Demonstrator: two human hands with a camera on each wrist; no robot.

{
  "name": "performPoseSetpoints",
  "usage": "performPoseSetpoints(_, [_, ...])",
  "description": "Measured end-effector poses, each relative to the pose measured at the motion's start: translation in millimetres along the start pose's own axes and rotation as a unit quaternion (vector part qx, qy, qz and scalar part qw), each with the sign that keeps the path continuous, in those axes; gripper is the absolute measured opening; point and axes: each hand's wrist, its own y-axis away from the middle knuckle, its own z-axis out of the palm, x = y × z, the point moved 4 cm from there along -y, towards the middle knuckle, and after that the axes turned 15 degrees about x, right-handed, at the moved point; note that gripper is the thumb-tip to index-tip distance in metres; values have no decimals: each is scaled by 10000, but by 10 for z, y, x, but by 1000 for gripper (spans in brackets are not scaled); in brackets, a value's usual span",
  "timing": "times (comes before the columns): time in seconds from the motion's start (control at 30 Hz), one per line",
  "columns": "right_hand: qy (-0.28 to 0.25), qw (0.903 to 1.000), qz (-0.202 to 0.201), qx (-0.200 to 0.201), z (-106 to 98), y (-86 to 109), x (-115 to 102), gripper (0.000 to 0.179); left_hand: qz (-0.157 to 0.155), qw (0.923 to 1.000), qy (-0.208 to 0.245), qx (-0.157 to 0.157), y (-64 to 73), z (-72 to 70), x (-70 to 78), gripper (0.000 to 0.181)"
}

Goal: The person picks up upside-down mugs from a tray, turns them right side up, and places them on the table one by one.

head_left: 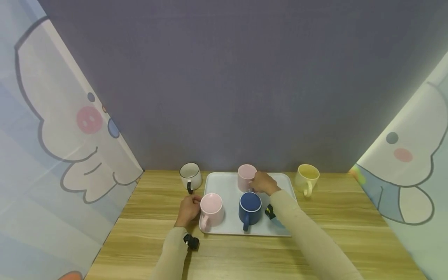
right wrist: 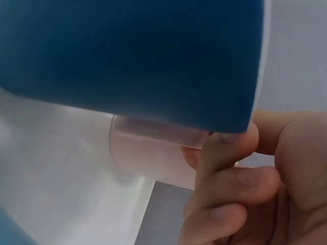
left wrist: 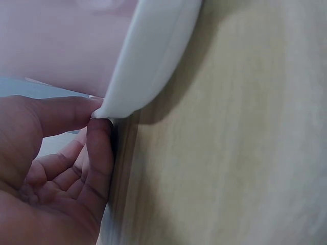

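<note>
My left hand [head_left: 189, 210] pinches the left rim of a white tray [head_left: 229, 194] between thumb and index finger, as the left wrist view shows. Just inside that rim a pink mug [head_left: 212, 212] stands upright, its handle toward the near left. At the back of the tray my right hand [head_left: 262, 182] grips a second pink mug [head_left: 246, 177] at its handle side, fingers curled; the handle is mostly hidden. A dark blue mug [head_left: 250, 210] stands in front of it and covers much of the right wrist view. Part of a light blue thing [head_left: 278, 223] shows beside my right forearm.
A white mug with a black rim and handle [head_left: 190, 177] stands on the wooden table [head_left: 238, 256] left of the tray. To the tray's right is a yellow mug [head_left: 307, 179]. A grey wall [head_left: 238, 85] rises behind the table, with cartoon-printed curtains at both sides.
</note>
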Motion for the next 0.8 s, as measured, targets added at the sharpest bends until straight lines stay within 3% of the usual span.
performPoseSetpoints(0.3, [-1183, 9919, 52, -450, 92, 12, 32, 15, 15, 10000, 41, 0, 10, -3, 2, 22])
performPoseSetpoints(0.63, [-1906, 9749, 564, -1001, 117, 28, 61, 14, -123, 9999, 46, 4, 20, 18, 3, 21])
performPoseSetpoints(0.8, [-2024, 9726, 600, -972, 115, 30, 54, 18, -99, 9999, 75, -12, 15, -2, 12, 22])
